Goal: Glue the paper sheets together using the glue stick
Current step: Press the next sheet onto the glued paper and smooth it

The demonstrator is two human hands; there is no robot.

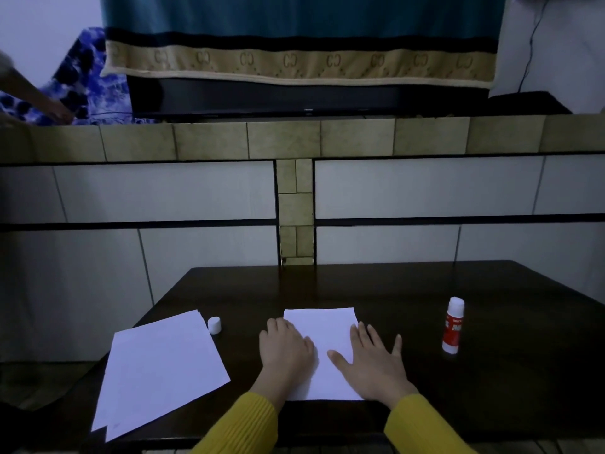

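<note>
Both hands — left, right — lie flat, fingers released, on the sheet. Glue stick stands right of it — uncapped.

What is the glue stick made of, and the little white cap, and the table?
The glue stick looks like smooth plastic: a white tube with a red printed label. The small cap looks like matte white plastic too. The table seems dark polished wood, since it shines faintly, though it might be laminate.

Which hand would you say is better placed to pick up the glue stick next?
Right hand: the glue stick stands just to its right; the left hand would have to cross the paper.
</note>
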